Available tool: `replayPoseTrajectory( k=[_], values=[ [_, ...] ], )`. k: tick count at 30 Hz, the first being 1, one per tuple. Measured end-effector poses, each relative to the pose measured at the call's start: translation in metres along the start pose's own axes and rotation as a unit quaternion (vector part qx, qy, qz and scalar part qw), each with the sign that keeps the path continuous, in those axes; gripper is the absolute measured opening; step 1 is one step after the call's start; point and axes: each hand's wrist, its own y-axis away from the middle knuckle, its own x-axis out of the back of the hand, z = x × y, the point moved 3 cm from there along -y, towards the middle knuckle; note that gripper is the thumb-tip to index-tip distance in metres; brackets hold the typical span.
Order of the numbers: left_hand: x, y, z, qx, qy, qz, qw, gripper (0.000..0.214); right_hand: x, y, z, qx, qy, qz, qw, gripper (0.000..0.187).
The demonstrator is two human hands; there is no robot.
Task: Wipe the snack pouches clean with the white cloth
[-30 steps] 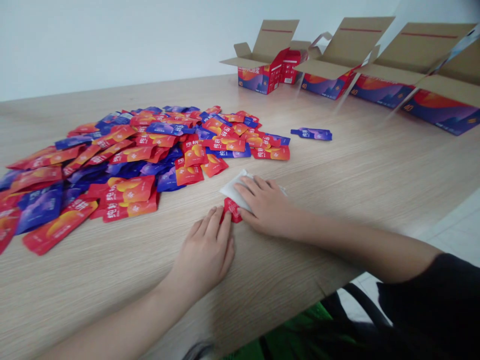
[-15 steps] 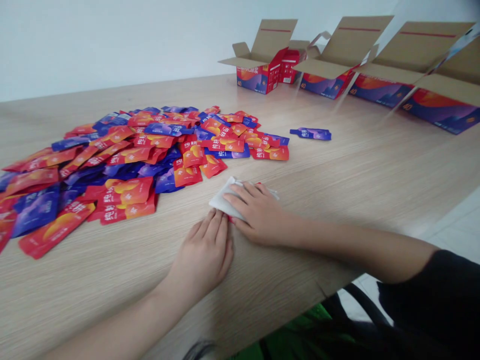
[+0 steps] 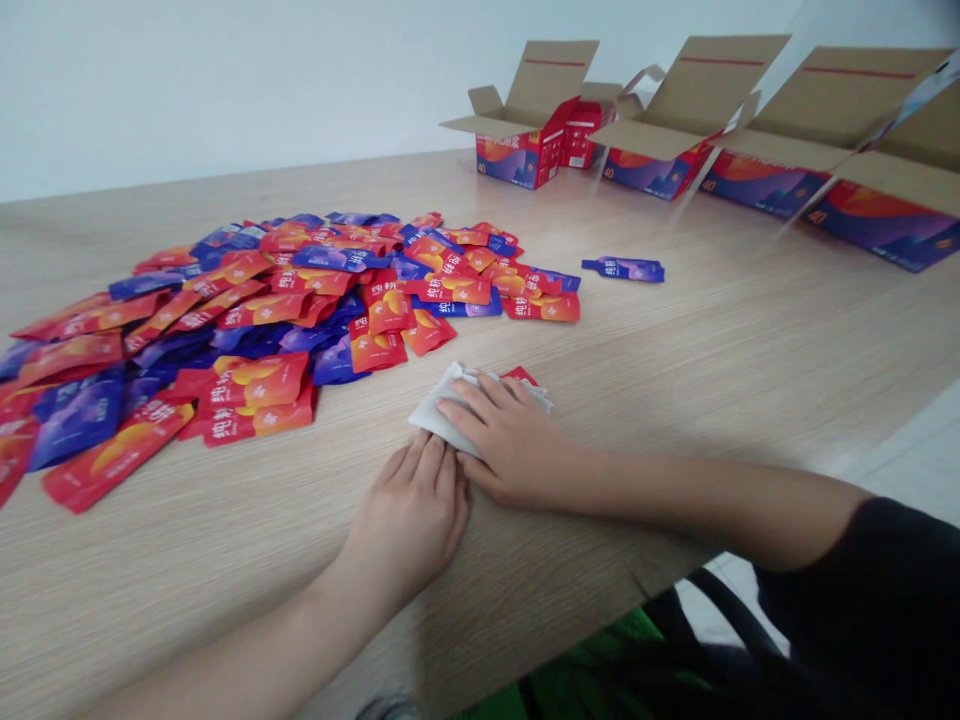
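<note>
My right hand [image 3: 510,435] lies over a folded white cloth [image 3: 439,408], pressing it against the table with the fingers bent over it. Beneath the cloth is a red pouch [image 3: 523,377]; only its far end shows past my fingers. My left hand [image 3: 412,500] rests just on the near side, fingers together and fingertips pressed down at the cloth's near edge, where they appear to pin the pouch's near end. That end is hidden now. A wide heap of red and purple-blue pouches [image 3: 262,310] spreads to the left of both hands.
One blue spouted pouch [image 3: 624,269] lies apart, right of the heap. Several printed cartons with raised brown flaps, such as the leftmost carton [image 3: 510,160], line the back right of the wooden table [image 3: 720,350]. The table's near edge runs below my right forearm.
My right hand has slid the cloth slightly toward me and to the left. More of the red pouch's far end shows now. My left hand has hardly moved.
</note>
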Motion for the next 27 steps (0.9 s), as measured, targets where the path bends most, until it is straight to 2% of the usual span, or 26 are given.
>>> replayPoseTrajectory(
  k=[3, 6, 8, 14, 16, 22, 25, 27],
  values=[
    [-0.002, 0.003, 0.000, -0.005, -0.018, 0.008, 1.000, 0.039, 0.006, -0.002, 0.020, -0.050, 0.009, -0.014, 0.999, 0.052],
    [-0.005, 0.005, -0.001, -0.010, -0.022, -0.009, 1.000, 0.042, 0.011, -0.003, 0.037, -0.105, 0.026, -0.028, 0.994, 0.051],
    [-0.005, 0.005, -0.002, -0.011, -0.021, -0.011, 1.000, 0.042, 0.012, -0.004, 0.035, -0.101, 0.032, -0.032, 0.994, 0.051],
    [-0.001, 0.000, -0.001, 0.008, 0.004, -0.014, 1.000, 0.032, 0.003, 0.001, 0.000, 0.012, 0.003, -0.002, 1.000, 0.052],
    [-0.001, 0.000, -0.001, 0.009, 0.005, -0.013, 1.000, 0.031, 0.002, 0.002, 0.002, 0.004, -0.003, -0.001, 1.000, 0.054],
    [-0.007, 0.004, -0.002, -0.002, -0.017, -0.020, 1.000, 0.043, 0.008, -0.001, 0.039, -0.112, 0.042, -0.024, 0.993, 0.057],
    [-0.006, 0.004, -0.002, 0.001, -0.016, -0.019, 1.000, 0.043, 0.009, -0.001, 0.032, -0.110, 0.051, -0.030, 0.992, 0.056],
    [-0.003, 0.002, -0.002, 0.001, -0.008, -0.016, 1.000, 0.039, 0.007, 0.000, 0.016, -0.069, 0.041, -0.026, 0.996, 0.055]
  ],
)
